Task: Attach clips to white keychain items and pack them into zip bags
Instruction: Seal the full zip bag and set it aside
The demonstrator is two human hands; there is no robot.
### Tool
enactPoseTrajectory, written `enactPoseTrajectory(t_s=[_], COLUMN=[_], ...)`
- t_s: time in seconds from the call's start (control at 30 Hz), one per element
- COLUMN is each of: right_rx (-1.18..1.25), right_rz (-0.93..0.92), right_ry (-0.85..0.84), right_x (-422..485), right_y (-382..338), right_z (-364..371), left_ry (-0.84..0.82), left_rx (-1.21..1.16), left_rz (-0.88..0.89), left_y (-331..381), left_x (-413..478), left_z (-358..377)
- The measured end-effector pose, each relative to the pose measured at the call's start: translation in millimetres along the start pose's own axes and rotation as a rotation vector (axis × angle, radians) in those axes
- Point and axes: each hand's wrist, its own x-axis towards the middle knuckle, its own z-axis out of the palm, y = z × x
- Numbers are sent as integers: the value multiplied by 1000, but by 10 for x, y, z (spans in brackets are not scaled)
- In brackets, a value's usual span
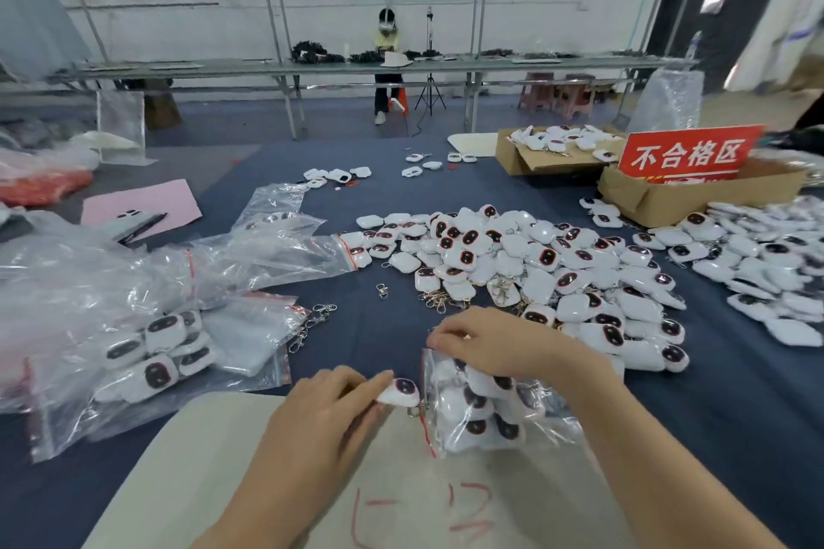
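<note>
Head view, looking down over a table [713, 437] draped in dark blue. Nearest, under both forearms, a beige sheet [187, 459] marked with red scrawl. Above it, pinched in the left grip [321, 406] by curled fingertips: one white keychain [401, 392], dark face up, a metal clip apparently hanging beneath, right at the red-striped mouth of a zip bag [490, 419]. Held up by its top edge in the right grip [499, 348], fingers curled onto the plastic, and already holding several white keychains. Judged mid-pack: partly filled, not yet sealed.

To the left, filled bags [165, 357] lying among slack clear plastic. Just past them, flat empty bags [254, 334] with loose clips [312, 321] beside them.

Farther out, at centre, a big heap of keychains [535, 267], with clips showing along its near edge and impossible to tell elsewhere. To the right, a second heap [758, 263]. Plenty left to do, by the look of it: far more pieces loose than bagged.

Farther still, a cardboard box [526, 160] of more keychains, and another box [669, 201] behind a red sign [686, 154] with white characters. On the left, a pink sheet [142, 203].

At the back, a long bench [223, 68] with a seated person [385, 40] behind it.
</note>
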Motion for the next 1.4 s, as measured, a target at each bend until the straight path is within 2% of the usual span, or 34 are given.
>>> enactPoseTrajectory(t_s=[0.1,0.27,0.33,0.47,0.53,0.67,0.83,0.93,1.03,1.17,1.3,1.4], right_rx=[31,118,133,197,264,412,573,640,664,670,713,938], right_rz=[9,-3,-25,-37,-80,-109,-199,-202,-206,-236,-198,-164], right_ry=[-75,-125,-102,70,170,381,649,803,845,853,860,883], right_x=[-49,-109,-137,-220,-285,-461,-681,-751,-812,-875,-951,-996], right_y=[-58,-47,-39,24,25,-7,-108,-177,-218,-243,-243,-186], right_z=[-38,-88,-96,-138,-172,-290,-430,-450,-418,-329,-279,-274], left_ry=[-17,-74,-96,-119,-100,-52,19,208,397,263,235,296], left_rx=[-108,-429,-520,-878,-888,-750,-841,-957,-1080,-1092,-904,-823], left_rz=[1,-157,-207,-343,-348,-237,-181,-158,-406,-594,-536,-409], left_y=[191,420,488,637,695,828,992,1063,1033,1047,1083,1157], left_x=[61,126,121,144,167,336,710,782,586,307,381,570], left_z=[25,191,230,166,132,27,-235,-372,-285,-41,-147,-409])
